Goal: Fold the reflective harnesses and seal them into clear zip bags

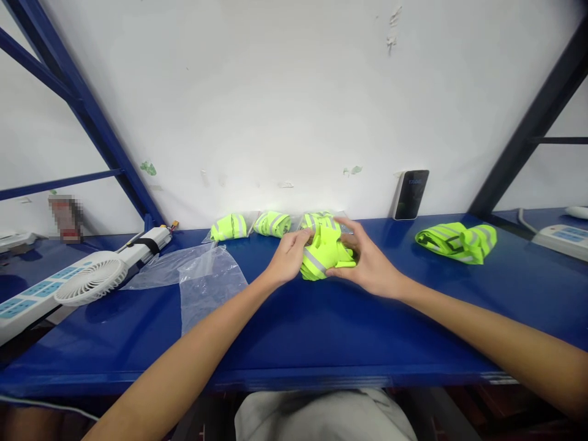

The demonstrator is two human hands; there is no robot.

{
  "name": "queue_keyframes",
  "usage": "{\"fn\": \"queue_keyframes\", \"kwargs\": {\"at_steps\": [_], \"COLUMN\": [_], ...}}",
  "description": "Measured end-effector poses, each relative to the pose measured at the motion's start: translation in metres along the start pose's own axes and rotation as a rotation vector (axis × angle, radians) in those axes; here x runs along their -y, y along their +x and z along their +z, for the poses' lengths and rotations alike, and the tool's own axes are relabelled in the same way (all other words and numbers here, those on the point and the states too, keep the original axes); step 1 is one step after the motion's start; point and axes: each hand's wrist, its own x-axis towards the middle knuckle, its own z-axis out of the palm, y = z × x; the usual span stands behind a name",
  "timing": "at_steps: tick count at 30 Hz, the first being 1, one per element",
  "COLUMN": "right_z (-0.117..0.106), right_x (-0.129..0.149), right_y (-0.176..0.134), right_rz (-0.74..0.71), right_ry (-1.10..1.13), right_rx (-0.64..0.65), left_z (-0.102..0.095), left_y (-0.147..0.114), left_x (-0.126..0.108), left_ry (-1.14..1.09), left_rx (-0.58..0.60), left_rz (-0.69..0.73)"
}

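Between my two hands, over the blue table, is a bundled neon-yellow reflective vest [316, 260] with grey stripes. My left hand [290, 254] pinches its left side, thumb on top. My right hand [370, 260] curls round the right side, fingers behind it and thumb at the lower edge. Just behind the bundle lies another rolled vest [316, 218] in a clear bag, partly hidden. Two more rolled vests in clear plastic, one at the left [228, 227] and one in the middle [273, 224], rest along the wall. A loosely folded vest [459, 241] lies to the right.
Flat clear plastic bags [209, 278] lie left of my hands on the blue table [294, 331]. Further left are a power strip [32, 300] and a small white fan [94, 282]. A phone [411, 195] leans against the wall. Blue metal frames rise at both sides.
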Motion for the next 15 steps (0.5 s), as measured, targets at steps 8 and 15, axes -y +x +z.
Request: {"fn": "queue_keyframes", "kwargs": {"at_steps": [8, 15], "right_z": [0.007, 0.002], "right_x": [-0.001, -0.009], "right_y": [-0.007, -0.011], "right_rz": [-0.291, -0.537], "right_ry": [-0.270, -0.416], "right_rx": [-0.118, -0.163], "left_z": [0.010, 0.022], "left_y": [-0.006, -0.015], "left_x": [0.000, -0.002], "left_ry": [-0.124, -0.549], "left_rx": [-0.149, 0.007], "left_rz": [0.050, -0.245]}}
